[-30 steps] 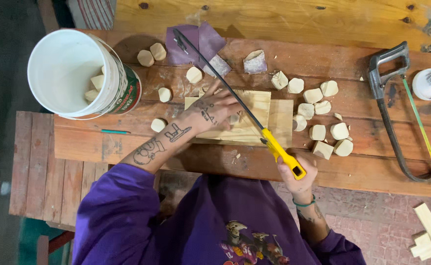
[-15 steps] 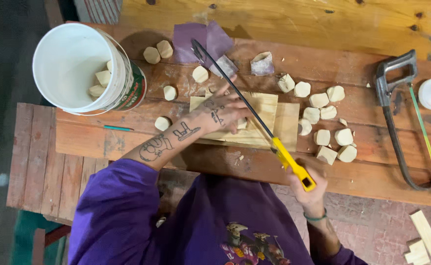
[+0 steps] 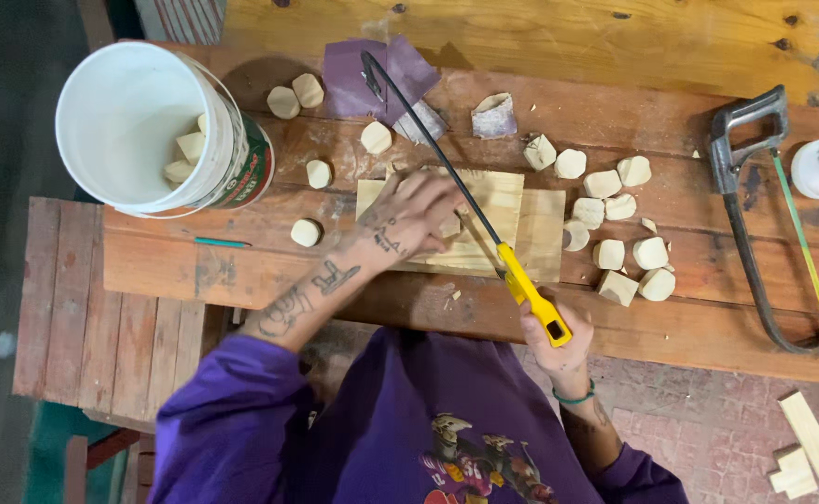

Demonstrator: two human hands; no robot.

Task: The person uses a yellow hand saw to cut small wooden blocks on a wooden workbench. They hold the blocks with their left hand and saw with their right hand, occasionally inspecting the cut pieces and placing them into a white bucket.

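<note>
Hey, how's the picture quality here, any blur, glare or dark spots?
Head view: even, soft light, no hard glare; the workbench and wood pieces look sharp. The left hand and the saw are slightly soft. The left edge beside the bucket falls dark. Edges bend a little, wide-lens style.

Premises: a woodworking workshop. Evidence: rough plank tabletop (image 3: 671, 308) dusted with sawdust; hacksaw (image 3: 764, 224) at 3 o'clock; cut wooden blocks (image 3: 615, 224) scattered centre-right; sandpaper sheet (image 3: 372, 75) at 12 o'clock; white bucket (image 3: 139, 131) holding offcuts at 10 o'clock.
</note>
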